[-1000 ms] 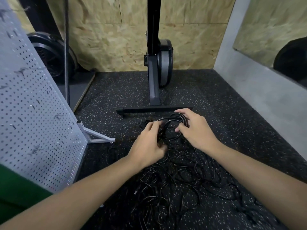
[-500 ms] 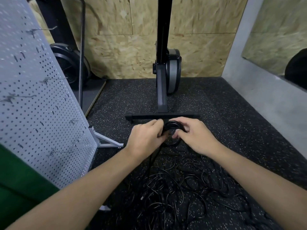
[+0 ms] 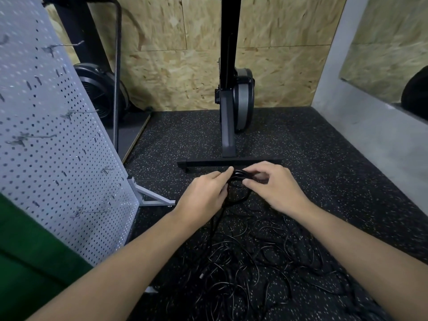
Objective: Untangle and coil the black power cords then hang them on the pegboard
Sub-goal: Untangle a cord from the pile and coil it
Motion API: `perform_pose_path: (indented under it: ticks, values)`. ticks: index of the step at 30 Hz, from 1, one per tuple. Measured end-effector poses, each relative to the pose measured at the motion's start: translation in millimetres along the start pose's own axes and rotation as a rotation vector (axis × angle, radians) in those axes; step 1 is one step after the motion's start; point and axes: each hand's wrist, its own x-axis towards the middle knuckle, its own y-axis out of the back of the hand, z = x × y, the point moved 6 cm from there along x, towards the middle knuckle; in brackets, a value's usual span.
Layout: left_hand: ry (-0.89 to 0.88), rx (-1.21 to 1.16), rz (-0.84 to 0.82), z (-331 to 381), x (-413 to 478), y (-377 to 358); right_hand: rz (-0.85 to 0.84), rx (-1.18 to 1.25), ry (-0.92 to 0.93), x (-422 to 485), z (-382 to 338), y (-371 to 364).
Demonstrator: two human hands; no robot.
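The person's left hand [image 3: 203, 193] and right hand [image 3: 275, 188] meet over the speckled black floor [image 3: 324, 158], both holding a small coil [image 3: 239, 176] of black cord between them. The left fingers [image 3: 222, 176] curl round the coil's left side. The right thumb and fingers [image 3: 257, 169] pinch its right side. The coil sits just on the near side of the black base bar [image 3: 208, 162] of an exercise machine, whose upright post [image 3: 228, 89] rises at the far wall of chipboard [image 3: 173, 77]. A strand runs from the coil down toward the near side into the tangle of black power cords [image 3: 254, 262], which spreads loosely over the floor between the two forearms. The white pegboard [image 3: 58, 147] stands tilted on the left, on a white foot [image 3: 150, 198], with several metal hooks [image 3: 90, 212] sticking out of it; no cord hangs on those in view. A fan wheel [image 3: 99, 93] stands behind the pegboard at the far left.
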Motion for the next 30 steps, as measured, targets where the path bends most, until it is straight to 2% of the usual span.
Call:
perform_pose_path:
  ticks: [4, 10, 15, 17, 19, 23, 27, 28, 30]
  values:
    - [0.108, -0.188, 0.065, -11, 2, -3, 0.027, 0.072, -0.142, 9, 28, 1]
    - [0.541, -0.597, 0.066, -40, -2, -16, 0.156, 0.127, -0.290, 13, 46, 16]
    - [0.891, -1.131, 0.230, -39, -6, -22, 0.165, 0.274, -0.469, 6, 56, 24]
    - [0.986, -1.275, 0.248, -36, -8, -24, 0.162, 0.302, -0.465, 3, 53, 26]
    - [1.061, -1.272, 0.140, -35, -14, -28, 0.117, 0.312, -0.412, 2, 45, 25]
    - [1.110, -1.178, -0.263, -36, -35, -51, 0.087, 0.365, -0.343, -3, 33, 22]
    - [0.920, -1.242, -0.591, -19, -43, -65, 0.131, 0.500, -0.334, -4, 27, 25]
    - [0.847, -1.173, -0.637, -15, -45, -66, 0.137, 0.514, -0.338, -4, 26, 25]
    - [0.716, -0.954, -0.619, -16, -44, -64, 0.176, 0.538, -0.367, -2, 26, 28]
